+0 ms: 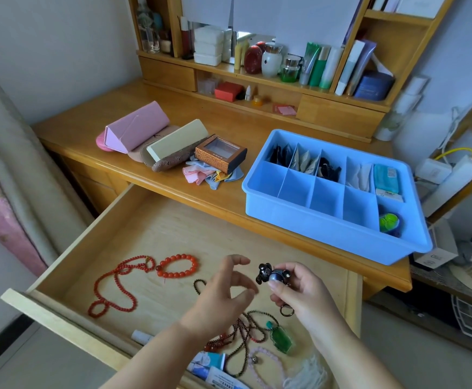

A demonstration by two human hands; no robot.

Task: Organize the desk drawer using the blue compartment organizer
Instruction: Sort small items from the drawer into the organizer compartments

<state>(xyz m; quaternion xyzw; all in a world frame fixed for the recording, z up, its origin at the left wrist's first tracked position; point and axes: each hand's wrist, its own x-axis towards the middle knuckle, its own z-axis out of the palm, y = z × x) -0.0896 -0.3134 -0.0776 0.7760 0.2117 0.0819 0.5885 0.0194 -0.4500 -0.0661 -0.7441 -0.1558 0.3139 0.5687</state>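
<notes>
Roughly halfway: the blue organizer [313, 220] on the desk has its back compartments filled and most front ones empty. Nearer than it, bead strings [117, 287] remain in the drawer [173, 220]; the right hand [299, 290] pinches a dark keychain charm [271, 275], the left hand [223, 290] loosely spread, holding nothing

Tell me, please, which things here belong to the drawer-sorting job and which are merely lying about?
Part of the job:
blue organizer
open drawer
dark keychain charm held in the right hand
left hand
red bead bracelet
red bead necklace
green pendant

Lying about:
pink case
windowed brown box
shelf bottles
</notes>
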